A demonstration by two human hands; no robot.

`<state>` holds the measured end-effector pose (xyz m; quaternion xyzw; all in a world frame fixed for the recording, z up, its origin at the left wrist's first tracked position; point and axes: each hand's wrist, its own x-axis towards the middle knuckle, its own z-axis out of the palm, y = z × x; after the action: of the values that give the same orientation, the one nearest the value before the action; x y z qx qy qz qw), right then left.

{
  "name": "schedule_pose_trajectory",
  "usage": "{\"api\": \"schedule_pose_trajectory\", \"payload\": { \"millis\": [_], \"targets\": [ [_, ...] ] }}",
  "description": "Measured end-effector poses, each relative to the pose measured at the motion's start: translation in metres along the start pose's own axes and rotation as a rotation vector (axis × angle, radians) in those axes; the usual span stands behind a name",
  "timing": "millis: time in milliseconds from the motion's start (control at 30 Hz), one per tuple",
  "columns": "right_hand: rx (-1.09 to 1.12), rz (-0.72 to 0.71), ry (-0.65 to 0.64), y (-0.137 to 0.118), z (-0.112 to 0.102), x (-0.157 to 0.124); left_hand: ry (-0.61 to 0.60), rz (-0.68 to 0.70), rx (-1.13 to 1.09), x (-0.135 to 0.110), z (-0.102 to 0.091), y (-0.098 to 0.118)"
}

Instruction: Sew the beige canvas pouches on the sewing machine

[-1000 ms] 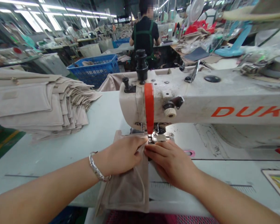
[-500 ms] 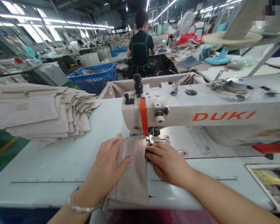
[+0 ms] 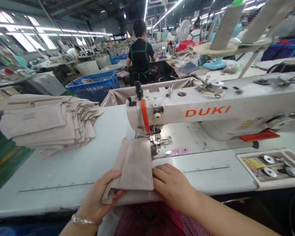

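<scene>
A folded beige fabric panel (image 3: 136, 164) lies at the sewing machine's needle area, its far right corner by the presser foot (image 3: 158, 139). It has a raised, folded strip along its left side and a small rectangular patch. My left hand (image 3: 107, 191) pinches the near left corner, thumb on top and fingers underneath. At the right edge, my right hand (image 3: 170, 183) has its fingers curled against the cloth near the front corner; its thumb is hidden. Pink-handled thread snips (image 3: 177, 151) lie on the machine bed, just beyond my right hand.
A tall stack of beige fabric pieces (image 3: 44, 121) stands on the left of the table (image 3: 71, 170). The white sewing machine (image 3: 206, 101) spans the right. A tray of bobbins (image 3: 267, 188) sits front right. Beyond are a blue basket (image 3: 93, 85), thread cones (image 3: 226, 26) and a co-worker (image 3: 140, 52).
My left hand has slid back from on top of the fabric to its near left corner. My right hand has drawn back from the presser foot, uncovering the snips. The view has turned right.
</scene>
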<state>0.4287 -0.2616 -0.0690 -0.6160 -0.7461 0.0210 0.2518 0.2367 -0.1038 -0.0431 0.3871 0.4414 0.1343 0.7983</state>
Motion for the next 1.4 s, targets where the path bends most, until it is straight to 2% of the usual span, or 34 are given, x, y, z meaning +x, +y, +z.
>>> {"api": "schedule_pose_trajectory", "payload": {
  "millis": [33, 100, 167, 233, 267, 300, 367, 433, 500, 567, 733, 900, 1067, 1167, 1267, 1400],
  "targets": [
    [-0.002, -0.009, 0.034, -0.001, 0.003, -0.004, 0.006, 0.008, 0.052, -0.004, -0.005, -0.001],
    [-0.005, -0.026, 0.091, -0.002, 0.005, -0.011, 0.073, 0.116, 0.337, -0.014, -0.014, 0.003],
    [-0.006, -0.039, 0.122, -0.004, 0.004, -0.017, 0.235, 0.407, 0.797, -0.026, -0.018, 0.01],
    [0.007, -0.048, 0.146, -0.007, 0.004, -0.023, 0.328, 0.815, 1.219, -0.038, -0.013, 0.012],
    [0.02, -0.052, 0.157, -0.009, 0.004, -0.025, 0.281, 0.999, 1.378, -0.042, -0.007, 0.009],
    [0.034, -0.053, 0.173, -0.011, 0.005, -0.028, 0.168, 1.13, 1.503, -0.044, 0.0, 0.004],
    [0.065, -0.048, 0.227, -0.014, 0.009, -0.032, -0.089, 1.235, 1.667, -0.044, 0.015, -0.015],
    [0.091, -0.033, 0.28, -0.017, 0.012, -0.037, -0.192, 1.236, 1.723, -0.038, 0.026, -0.035],
    [0.105, -0.02, 0.322, -0.019, 0.015, -0.04, -0.189, 1.224, 1.689, -0.03, 0.029, -0.049],
    [0.102, -0.02, 0.361, -0.019, 0.016, -0.042, -0.165, 1.228, 1.582, -0.023, 0.029, -0.054],
    [0.073, -0.065, 0.429, -0.017, 0.017, -0.044, -0.085, 1.145, 1.307, -0.02, 0.034, -0.049],
    [0.07, -0.09, 0.449, -0.015, 0.017, -0.045, -0.172, 1.184, 1.356, -0.023, 0.041, -0.052],
    [0.086, -0.118, 0.433, -0.016, 0.015, -0.044, -0.084, 1.213, 1.244, -0.027, 0.042, -0.051],
    [0.071, -0.119, 0.439, -0.017, 0.015, -0.044, -0.12, 1.234, 1.299, -0.026, 0.042, -0.052],
    [0.043, -0.114, 0.455, -0.016, 0.016, -0.043, -0.183, 1.183, 1.388, -0.023, 0.041, -0.055],
    [0.045, -0.12, 0.437, -0.015, 0.015, -0.045, -0.191, 1.145, 1.465, -0.022, 0.041, -0.057]
  ]
}}
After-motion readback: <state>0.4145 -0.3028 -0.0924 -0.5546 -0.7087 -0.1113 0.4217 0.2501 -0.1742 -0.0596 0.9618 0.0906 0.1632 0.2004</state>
